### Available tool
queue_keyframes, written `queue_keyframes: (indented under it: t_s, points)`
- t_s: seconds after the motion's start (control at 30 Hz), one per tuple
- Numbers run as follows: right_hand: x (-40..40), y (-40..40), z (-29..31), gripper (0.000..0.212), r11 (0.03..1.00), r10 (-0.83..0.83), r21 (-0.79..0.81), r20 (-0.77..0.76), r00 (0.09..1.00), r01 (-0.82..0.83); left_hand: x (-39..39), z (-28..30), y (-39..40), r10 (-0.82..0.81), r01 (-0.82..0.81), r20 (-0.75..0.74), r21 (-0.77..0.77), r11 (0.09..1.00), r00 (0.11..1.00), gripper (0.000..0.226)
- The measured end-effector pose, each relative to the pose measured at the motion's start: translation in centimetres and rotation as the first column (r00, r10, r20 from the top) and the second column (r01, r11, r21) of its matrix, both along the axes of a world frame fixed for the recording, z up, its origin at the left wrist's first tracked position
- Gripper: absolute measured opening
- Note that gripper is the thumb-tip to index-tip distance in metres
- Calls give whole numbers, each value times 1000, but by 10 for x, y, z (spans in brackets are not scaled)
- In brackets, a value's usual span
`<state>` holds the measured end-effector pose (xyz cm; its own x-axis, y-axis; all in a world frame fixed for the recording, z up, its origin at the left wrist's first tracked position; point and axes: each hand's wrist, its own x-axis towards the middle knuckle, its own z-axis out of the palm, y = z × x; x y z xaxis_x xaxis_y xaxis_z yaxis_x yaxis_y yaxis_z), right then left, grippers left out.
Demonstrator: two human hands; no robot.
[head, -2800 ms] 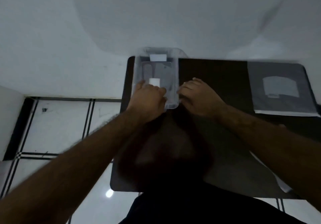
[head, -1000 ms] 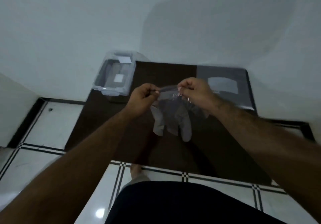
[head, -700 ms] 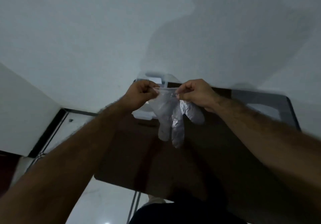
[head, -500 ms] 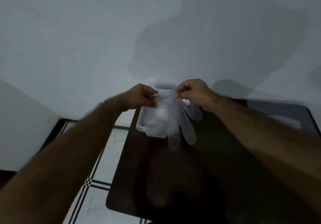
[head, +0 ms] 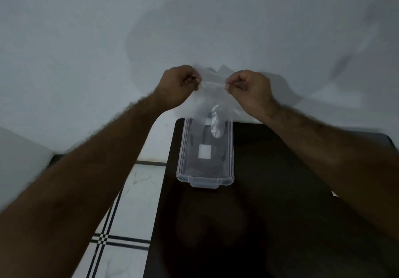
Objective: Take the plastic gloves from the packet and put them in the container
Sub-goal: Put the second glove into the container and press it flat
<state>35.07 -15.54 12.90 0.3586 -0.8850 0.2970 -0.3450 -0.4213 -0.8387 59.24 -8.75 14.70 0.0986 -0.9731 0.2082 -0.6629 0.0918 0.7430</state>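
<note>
The dark desk (head: 280, 213) is taking up most of the lower right, with white tiled floor (head: 121, 223) showing off its left edge and a pale wall (head: 86, 40) filling everything above. Taking the clear plastic container (head: 206, 154) as the landmark: it's sitting open near the desk's far left corner, long side running away from the camera, with a small white square label (head: 204, 151) showing on its bottom.

Both arms are reaching forward past the container. The left hand (head: 179, 85) is hovering above and to the left of the container's far end, fingers curled tight and pinching one top corner of a thin see-through plastic glove (head: 212, 102). The right hand (head: 250, 90) is above and to the right of that same end, pinching the other corner. The glove is hanging stretched between them, its fingers dangling down right over the container's far end. Whether it's touching the rim, can't tell, it's too transparent.
</note>
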Motion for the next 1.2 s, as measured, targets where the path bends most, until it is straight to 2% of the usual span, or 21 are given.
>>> queue_keyframes:
  t_s: [0.13,0.27,0.43,0.6,0.73,0.8,0.87,0.93,1.07,1.2]
  points:
    - [-13,33,5,13,964,98,-241,-62,993,-110,-4,3,29,9,29,154,-241,970,988,12]
    - [-26,55,-12,17,924,158,-310,-222,962,-223,-2,-22,61,-84,179,328,-272,945,941,15]
    - [-29,55,-47,22,882,224,-262,-495,839,-390,5,-78,71,-190,285,488,-128,950,852,20]
    - [-20,53,-94,24,887,241,-177,-609,756,-426,10,-131,69,-296,332,560,40,942,773,24]
    - [-13,48,-127,18,825,293,-134,-728,620,-548,10,-160,61,-382,381,639,147,913,667,26]
    - [-9,47,-135,15,794,293,-110,-792,535,-598,7,-165,56,-455,383,648,261,886,611,30]
    - [-4,47,-140,13,770,297,-60,-847,441,-635,4,-168,51,-531,383,681,374,845,505,29]
    - [3,49,-143,14,741,311,0,-886,344,-671,4,-172,47,-559,404,707,403,821,432,26]
    - [15,56,-146,21,702,338,180,-936,99,-689,1,-178,41,-603,373,723,485,791,338,27]
    - [20,59,-148,38,662,334,246,-943,-15,-708,-6,-174,34,-658,313,700,582,750,276,31]
